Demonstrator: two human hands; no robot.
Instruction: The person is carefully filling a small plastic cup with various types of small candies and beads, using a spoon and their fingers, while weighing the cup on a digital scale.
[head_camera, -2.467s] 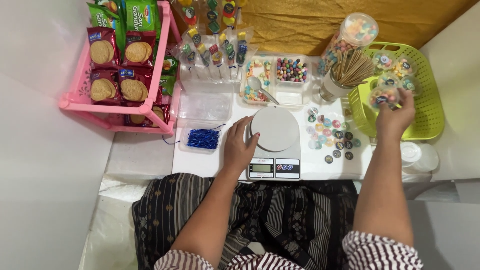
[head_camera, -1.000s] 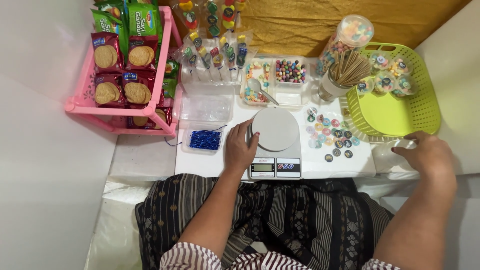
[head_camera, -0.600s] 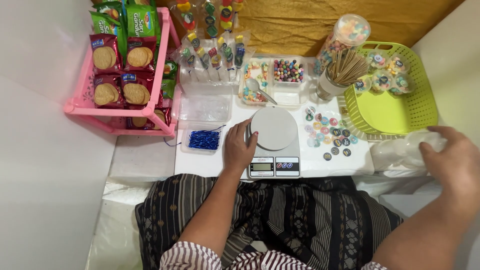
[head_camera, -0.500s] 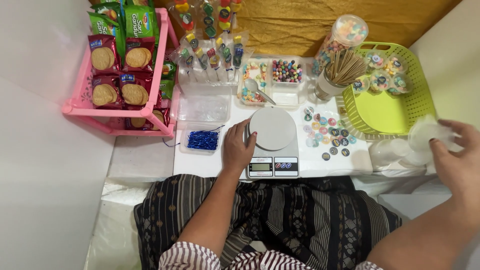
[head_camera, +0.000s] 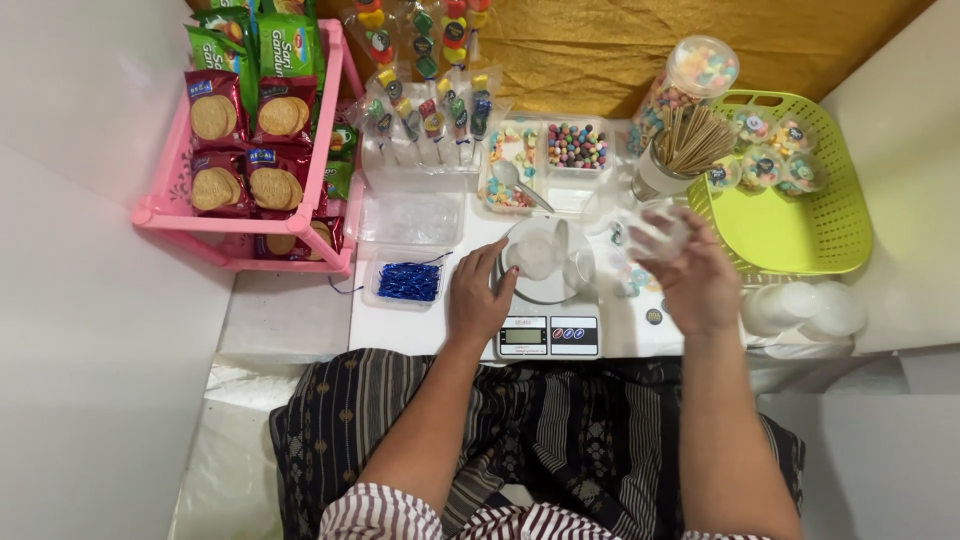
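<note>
Here, clear cup (head_camera: 538, 250) on scale (head_camera: 548, 300), left hand (head_camera: 478, 300) steadying

Red biscuit packets (head_camera: 250, 150) in pink rack (head_camera: 170, 210); scale's small grey screen (head_camera: 523, 336).

You had two hands, one scale (head_camera: 548, 335), one pink rack (head_camera: 240, 215), one green basket (head_camera: 800, 225), and two candy trays.

To the left of my scale (head_camera: 548, 300) stands the pink rack (head_camera: 250, 215) full of biscuit packs (head_camera: 250, 140). Between them lies a tray of blue twist ties (head_camera: 408, 282). Behind the scale sit the candy boxes (head_camera: 545, 160) and bagged sweets (head_camera: 425, 110). To its right are the stick cup (head_camera: 690, 150), candy jar (head_camera: 690, 85) and green basket (head_camera: 810, 235).
</note>
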